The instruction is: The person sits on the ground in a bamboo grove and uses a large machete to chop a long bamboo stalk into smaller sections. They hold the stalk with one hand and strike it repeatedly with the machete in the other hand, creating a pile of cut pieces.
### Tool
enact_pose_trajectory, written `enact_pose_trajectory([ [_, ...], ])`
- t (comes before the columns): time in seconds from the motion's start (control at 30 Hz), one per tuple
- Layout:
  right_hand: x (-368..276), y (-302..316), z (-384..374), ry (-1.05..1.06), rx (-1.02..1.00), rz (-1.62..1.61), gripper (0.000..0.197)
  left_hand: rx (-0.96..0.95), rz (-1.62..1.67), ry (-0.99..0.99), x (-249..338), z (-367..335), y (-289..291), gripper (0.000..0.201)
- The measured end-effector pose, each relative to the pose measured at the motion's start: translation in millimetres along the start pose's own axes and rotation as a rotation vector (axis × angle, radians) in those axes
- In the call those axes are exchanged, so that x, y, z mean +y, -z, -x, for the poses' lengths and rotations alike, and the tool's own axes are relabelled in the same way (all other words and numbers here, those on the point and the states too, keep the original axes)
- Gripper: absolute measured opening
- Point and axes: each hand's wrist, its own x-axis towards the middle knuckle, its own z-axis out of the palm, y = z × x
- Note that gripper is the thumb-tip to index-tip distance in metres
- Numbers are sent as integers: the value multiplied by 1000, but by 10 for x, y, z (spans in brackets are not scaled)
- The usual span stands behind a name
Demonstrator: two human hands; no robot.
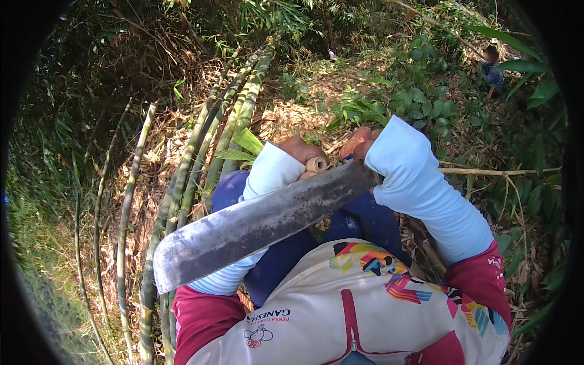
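Across the front of my body lies a wide machete point(261, 222), its dark, worn steel blade slanting down to the left with a paler edge. My right hand point(363, 143) is closed at the blade's right end; the handle is hidden in it. My left hand point(299, 149) is closed behind the blade, fingers around a short pale tube with a hollow end point(316, 164), which looks like cut bamboo. How far that piece reaches is hidden by the hand and blade. Light blue sleeves cover both forearms.
Several green bamboo stalks point(196, 143) rise on the left, with thinner stems point(126, 225) beside them. Dry leaves point(292, 118) cover the ground ahead. A thin branch point(480, 171) juts in from the right. Another person point(491, 73) is at the far right among leafy plants point(420, 103).
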Motion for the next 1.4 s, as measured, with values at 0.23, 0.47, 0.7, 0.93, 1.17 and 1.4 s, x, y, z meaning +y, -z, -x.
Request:
enact_pose_trajectory([
  [0.23, -36, -41, -24, 127, 2, 80, 21, -133, 34, 106, -18, 19, 25, 25],
  [0.47, -43, -37, -23, 171, 1, 91, 18, -327, 70, 244, -156, 13, 94, 28],
  [0.7, -31, -55, -35, 97, -104, 10, 16, -692, -607, 243, -170, -119, 110, 24],
  [0.93, 381, -126, 17, -299, -38, -42, 20, -239, -504, -214, 252, 109, 87, 15],
  [1.17, 849, -204, 477, -726, 143, -151, 17, -40, -292, -122, 182, 179, 0, 17],
  [1.4, 39, -32, 249, -35, 62, -117, 29, -236, -233, -27, -127, 119, 43, 20],
])
